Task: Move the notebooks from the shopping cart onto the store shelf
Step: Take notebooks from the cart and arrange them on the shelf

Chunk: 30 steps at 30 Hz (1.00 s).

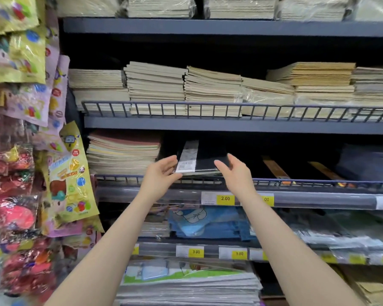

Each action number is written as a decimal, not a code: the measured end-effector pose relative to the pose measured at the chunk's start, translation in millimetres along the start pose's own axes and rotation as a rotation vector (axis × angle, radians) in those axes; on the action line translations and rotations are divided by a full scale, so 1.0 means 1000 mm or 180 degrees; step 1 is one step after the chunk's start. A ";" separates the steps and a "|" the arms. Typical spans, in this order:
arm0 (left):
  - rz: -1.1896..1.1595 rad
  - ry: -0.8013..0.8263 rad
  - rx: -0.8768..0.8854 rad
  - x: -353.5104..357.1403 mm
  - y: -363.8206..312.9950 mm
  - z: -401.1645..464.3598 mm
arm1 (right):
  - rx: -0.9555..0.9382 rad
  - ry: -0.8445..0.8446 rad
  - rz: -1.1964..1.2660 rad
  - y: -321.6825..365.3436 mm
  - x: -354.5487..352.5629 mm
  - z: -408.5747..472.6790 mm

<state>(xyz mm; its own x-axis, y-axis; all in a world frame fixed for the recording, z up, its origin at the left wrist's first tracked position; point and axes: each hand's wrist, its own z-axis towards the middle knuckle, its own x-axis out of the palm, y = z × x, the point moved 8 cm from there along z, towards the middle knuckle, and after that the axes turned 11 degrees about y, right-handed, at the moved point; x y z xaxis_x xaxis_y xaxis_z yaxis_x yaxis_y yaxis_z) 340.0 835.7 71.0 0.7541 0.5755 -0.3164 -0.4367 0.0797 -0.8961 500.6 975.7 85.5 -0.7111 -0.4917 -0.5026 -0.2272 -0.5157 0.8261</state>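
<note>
Flanking black notebooks [205, 161] on store shelf [296, 200]: left hand [161, 173], right hand [234, 171], both grips wide.

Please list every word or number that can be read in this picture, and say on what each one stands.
"2.00": yellow price tag on the rail below the black notebooks.
"3.00": yellow price tag, next rail down.
"1.00": yellow tag beside it.
".00": tag partly hidden by the right arm.
Barcode sticker, toy packets: too blurred.

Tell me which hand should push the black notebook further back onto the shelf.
Probably left: the left hand touches the black notebook at its near corner, while the right hand sits open beside it.
</note>
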 end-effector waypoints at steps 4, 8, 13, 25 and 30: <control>0.0453 -0.0042 0.0093 0.007 0.011 0.009 | -0.0149 -0.0328 -0.1138 -0.006 0.008 0.010; 0.0745 -0.0117 0.0293 0.008 0.008 0.006 | -0.0249 -0.0545 -0.2102 -0.008 0.010 0.010; 0.1306 -0.0372 0.0703 0.002 -0.003 -0.010 | -0.0826 -0.0795 -0.1886 0.000 0.007 -0.007; 0.2227 0.0625 -0.0173 -0.005 -0.051 -0.057 | -0.0495 0.1724 -0.1657 0.034 0.046 -0.053; 0.2230 0.1143 -0.0616 -0.019 -0.117 -0.097 | 0.0136 0.2294 -0.1388 0.092 0.018 -0.093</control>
<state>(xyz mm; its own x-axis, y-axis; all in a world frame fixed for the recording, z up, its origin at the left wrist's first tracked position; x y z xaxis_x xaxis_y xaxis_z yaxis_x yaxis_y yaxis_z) 424.5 736.3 152.1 0.4629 0.1405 -0.8752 -0.7981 -0.3635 -0.4805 528.6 854.2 129.0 0.0414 -0.5897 -0.8066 -0.4183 -0.7433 0.5220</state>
